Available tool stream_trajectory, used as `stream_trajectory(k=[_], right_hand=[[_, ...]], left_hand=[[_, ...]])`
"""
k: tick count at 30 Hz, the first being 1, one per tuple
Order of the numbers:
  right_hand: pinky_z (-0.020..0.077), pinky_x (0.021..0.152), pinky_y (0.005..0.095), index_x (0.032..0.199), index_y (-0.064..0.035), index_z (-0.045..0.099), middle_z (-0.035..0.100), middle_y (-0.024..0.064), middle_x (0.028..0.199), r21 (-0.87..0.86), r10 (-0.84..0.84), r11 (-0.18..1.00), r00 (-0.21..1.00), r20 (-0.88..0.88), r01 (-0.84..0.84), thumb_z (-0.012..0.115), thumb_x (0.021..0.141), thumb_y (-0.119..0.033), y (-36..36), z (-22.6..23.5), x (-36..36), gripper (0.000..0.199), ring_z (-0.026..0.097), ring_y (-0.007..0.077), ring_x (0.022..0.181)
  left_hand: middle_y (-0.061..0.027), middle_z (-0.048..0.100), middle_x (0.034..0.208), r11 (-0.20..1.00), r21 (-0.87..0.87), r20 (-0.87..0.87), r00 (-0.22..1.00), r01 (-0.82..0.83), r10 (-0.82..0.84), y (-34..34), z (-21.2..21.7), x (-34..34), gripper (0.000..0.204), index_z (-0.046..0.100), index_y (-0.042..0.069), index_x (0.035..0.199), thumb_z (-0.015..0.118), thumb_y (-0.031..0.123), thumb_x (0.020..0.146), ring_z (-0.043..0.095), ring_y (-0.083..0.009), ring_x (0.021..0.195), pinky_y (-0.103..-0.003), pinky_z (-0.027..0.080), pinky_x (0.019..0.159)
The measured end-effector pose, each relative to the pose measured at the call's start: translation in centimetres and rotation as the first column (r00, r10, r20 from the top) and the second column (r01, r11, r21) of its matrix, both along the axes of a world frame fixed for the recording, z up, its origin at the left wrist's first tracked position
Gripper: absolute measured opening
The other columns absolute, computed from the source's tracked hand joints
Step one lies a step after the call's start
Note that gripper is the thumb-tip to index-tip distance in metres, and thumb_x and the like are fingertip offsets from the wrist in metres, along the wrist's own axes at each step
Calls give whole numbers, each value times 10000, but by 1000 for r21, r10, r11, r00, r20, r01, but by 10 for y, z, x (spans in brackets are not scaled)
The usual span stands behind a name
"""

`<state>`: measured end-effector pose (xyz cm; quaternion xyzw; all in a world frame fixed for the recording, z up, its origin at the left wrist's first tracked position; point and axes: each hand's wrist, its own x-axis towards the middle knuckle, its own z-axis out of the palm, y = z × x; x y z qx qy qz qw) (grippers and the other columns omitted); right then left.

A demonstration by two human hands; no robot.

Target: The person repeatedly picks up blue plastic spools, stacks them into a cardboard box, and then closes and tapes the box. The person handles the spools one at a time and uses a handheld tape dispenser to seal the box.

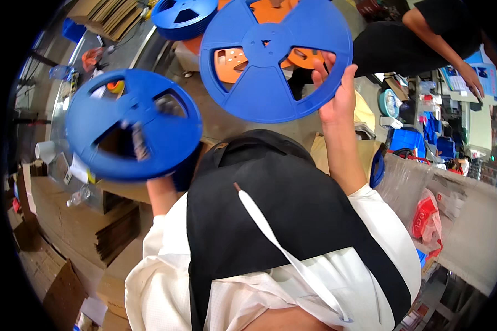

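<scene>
Two large blue plastic reels with wedge-shaped cutouts are up in front of me. My right hand [338, 95] is closed on the rim of the right reel [262, 41], fingertips showing through a cutout and the thumb outside the edge. The left reel [165, 129] is tilted and slightly blurred. From beneath it comes my left hand [161, 190], mostly hidden by the disc, which it supports; a blurred patch in the lower cutout may be its fingers. Orange reels [230, 63] show behind the right reel and through its openings.
A stack of blue reels [185, 15] stands at the far side. Flattened cardboard [113, 231] lies at left, near a metal bench [124, 41]. At right, a plastic-wrapped surface [475, 220] carries a red bag [427, 218]. Another person's arm [439, 44] reaches over the far right.
</scene>
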<state>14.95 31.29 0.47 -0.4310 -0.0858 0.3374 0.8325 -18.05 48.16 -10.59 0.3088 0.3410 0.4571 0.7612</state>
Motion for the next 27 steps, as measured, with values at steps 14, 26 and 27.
stream_trajectory(k=[14, 26, 27], right_hand=[[306, 1101, 406, 1319, -60, 489, 429, 147, 1409, -360, 415, 885, 152, 897, -297, 640, 873, -135, 46, 31, -116, 476, 398, 305, 1327], [455, 957, 358, 1154, -53, 552, 579, 76, 1235, -333, 264, 917, 960, 90, -221, 482, 991, -144, -10, -37, -47, 200, 546, 192, 1167], [457, 956, 358, 1153, -54, 553, 583, 78, 1231, -323, 286, 912, 956, 64, -251, 480, 991, -146, -8, -37, -48, 200, 549, 196, 1166]], left_hand=[[-125, 549, 1235, 898, -208, 642, 747, 387, -174, -47, 57, 69, 679, 452, 60, 1325, 706, 415, 805, 520, -270, 1174, -415, 408, 1059], [-116, 552, 1122, 909, -91, 925, 372, 406, -74, -52, 19, 53, 720, 431, 58, 1322, 625, 513, 800, 534, -290, 1136, -464, 314, 1136], [-118, 552, 1133, 913, -105, 919, 390, 394, -62, -53, 20, 52, 716, 434, 54, 1319, 616, 518, 806, 536, -293, 1134, -461, 307, 1140]])
